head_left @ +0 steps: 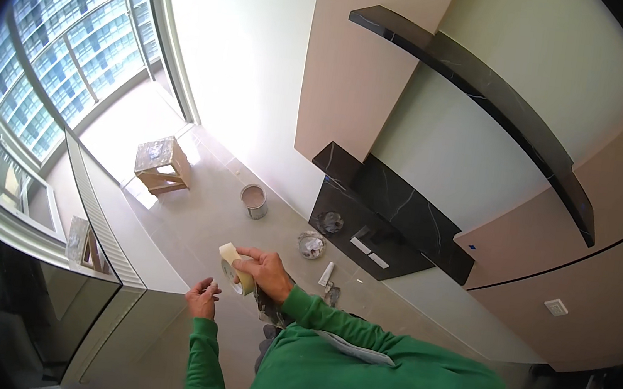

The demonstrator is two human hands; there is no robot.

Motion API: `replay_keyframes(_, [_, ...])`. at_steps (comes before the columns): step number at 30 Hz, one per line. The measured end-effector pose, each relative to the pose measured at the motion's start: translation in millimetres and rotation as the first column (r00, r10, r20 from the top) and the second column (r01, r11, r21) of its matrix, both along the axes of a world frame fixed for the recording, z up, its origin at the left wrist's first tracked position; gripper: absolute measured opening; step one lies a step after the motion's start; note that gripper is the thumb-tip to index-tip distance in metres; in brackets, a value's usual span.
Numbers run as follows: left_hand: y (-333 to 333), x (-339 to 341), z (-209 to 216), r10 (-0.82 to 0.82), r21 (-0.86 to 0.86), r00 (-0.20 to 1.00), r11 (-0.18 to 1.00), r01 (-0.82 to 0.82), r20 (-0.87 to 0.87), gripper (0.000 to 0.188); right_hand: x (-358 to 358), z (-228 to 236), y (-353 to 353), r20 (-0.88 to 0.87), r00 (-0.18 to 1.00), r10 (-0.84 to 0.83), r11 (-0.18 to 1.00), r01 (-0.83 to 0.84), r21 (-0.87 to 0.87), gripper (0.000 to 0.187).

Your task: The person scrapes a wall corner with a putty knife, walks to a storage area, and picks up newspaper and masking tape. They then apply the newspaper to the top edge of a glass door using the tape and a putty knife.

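My right hand (269, 273) grips a roll of cream-coloured tape (227, 253) in front of my body, with the fingers over its upper side. Just to the left of the roll, my left hand (202, 298) is raised with its fingers bent and the tips drawn together. Whatever those fingertips hold, if anything, is too small to make out. The two hands are close but apart. Both forearms are in green sleeves.
On the tiled floor stand an open can of pinkish paint (253, 200), a spattered wooden stool (163, 165), a small round container (311, 245) and a white tube (326, 274). A black marble-look shelf (488, 84) juts from the wall. A dark glossy cabinet (26, 299) stands at left.
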State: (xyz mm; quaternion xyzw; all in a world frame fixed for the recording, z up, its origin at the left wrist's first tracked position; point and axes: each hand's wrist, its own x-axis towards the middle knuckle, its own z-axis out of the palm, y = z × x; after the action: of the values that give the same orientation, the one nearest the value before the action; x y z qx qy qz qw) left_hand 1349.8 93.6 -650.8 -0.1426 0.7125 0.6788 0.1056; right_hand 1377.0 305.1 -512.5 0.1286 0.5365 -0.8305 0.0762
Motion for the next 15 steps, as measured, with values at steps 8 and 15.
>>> replay_keyframes(8, [11.2, -149.3, -43.5, -0.340, -0.288, 0.940, 0.902, 0.322, -0.011, 0.023, -121.0, 5.8, 22.8, -0.187, 0.980, -0.068, 0.993, 0.048, -0.112, 0.042])
replay_keyframes(15, [65.1, -249.5, -93.9, -0.694, -0.380, 0.719, 0.670, 0.637, -0.019, 0.029, -177.5, 4.1, 65.9, -0.258, 0.966, 0.004, 0.986, 0.039, 0.161, 0.038])
